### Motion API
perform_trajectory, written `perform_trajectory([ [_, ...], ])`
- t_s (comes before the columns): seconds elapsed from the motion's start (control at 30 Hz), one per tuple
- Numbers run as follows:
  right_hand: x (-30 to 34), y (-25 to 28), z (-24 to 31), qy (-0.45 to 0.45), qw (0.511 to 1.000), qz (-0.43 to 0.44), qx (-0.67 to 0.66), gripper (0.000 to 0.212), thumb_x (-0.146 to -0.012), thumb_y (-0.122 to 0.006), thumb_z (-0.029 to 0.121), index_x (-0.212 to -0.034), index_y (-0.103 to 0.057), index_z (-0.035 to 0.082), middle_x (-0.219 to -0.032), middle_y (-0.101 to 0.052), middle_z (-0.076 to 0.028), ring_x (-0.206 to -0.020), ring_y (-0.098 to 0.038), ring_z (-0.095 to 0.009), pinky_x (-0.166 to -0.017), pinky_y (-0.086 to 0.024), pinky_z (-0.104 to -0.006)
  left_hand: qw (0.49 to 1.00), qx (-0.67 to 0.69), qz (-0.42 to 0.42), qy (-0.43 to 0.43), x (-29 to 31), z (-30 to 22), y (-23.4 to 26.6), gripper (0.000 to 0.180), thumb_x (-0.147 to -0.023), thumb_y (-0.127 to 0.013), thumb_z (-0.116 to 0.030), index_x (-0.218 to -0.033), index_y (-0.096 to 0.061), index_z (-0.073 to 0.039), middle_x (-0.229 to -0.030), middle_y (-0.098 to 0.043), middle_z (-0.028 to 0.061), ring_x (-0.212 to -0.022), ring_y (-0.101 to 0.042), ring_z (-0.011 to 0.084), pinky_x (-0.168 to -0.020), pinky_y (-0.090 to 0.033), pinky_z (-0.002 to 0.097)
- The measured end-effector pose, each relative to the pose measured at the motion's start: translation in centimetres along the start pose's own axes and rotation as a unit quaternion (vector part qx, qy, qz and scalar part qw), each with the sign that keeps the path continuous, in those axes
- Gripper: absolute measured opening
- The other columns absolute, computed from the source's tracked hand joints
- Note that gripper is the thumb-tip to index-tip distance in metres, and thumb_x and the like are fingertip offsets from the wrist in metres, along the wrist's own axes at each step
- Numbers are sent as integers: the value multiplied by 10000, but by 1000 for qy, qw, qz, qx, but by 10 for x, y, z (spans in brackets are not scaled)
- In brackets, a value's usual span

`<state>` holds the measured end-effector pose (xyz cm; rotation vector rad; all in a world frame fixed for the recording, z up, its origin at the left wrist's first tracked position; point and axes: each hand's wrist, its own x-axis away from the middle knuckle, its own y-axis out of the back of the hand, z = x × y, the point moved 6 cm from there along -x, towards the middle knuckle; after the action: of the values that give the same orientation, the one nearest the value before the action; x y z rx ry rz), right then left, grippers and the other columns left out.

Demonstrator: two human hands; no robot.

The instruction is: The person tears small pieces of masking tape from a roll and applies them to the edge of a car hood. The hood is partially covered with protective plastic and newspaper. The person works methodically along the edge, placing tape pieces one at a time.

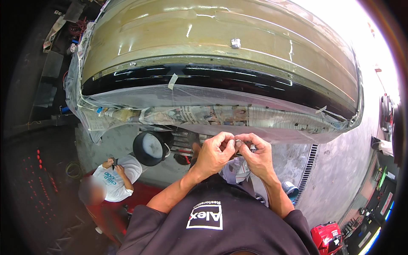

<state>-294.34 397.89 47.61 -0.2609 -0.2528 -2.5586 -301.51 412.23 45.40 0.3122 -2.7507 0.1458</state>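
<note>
Close together, the left hand (216, 154) and right hand (258, 156) meet, fingertips pinching a tiny object (238, 143), its kind unclear, below newspaper masking (199, 114).

Silvery small piece (253, 148), olive panel (161, 32), black strip (212, 74), grey-printed newspaper (191, 115).

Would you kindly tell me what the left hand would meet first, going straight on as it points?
The left hand would likely meet the right hand, whose fingertips lie close ahead; exact depth is unclear.
</note>
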Motion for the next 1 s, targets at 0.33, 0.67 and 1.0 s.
perform_trajectory([
  [0.33, -4, -1, -12, -33, 994, -17, -101, 84, -936, -670, -26, -984, -726, 14, -924, -706, 10, -835, -614, -70, -740, -517, -256, 996, 82, 7, -21, -1, -3, 0, 117, -1039, -648, -59, -1133, -656, 9, -958, -724, 53, -778, -664, 90, -690, -565, 261],
  [0.67, -11, -4, -13, -54, 988, 5, -142, 140, -980, -679, 4, -1100, -750, -7, -973, -742, -30, -856, -657, -81, -768, -554, -262, 951, 298, 6, 76, -13, 2, 2, 106, -1024, -691, -75, -1076, -656, 10, -905, -693, 46, -746, -643, 97, -692, -571, 273],
  [1.0, -3, -3, -13, -79, 987, -23, -135, 149, -1023, -683, 29, -1147, -751, -15, -977, -737, -13, -834, -652, -42, -744, -563, -229, 990, 117, -50, -68, 0, -6, -5, 69, -1009, -674, 15, -1068, -659, -19, -925, -691, 28, -784, -633, 42, -682, -530, 229],
])
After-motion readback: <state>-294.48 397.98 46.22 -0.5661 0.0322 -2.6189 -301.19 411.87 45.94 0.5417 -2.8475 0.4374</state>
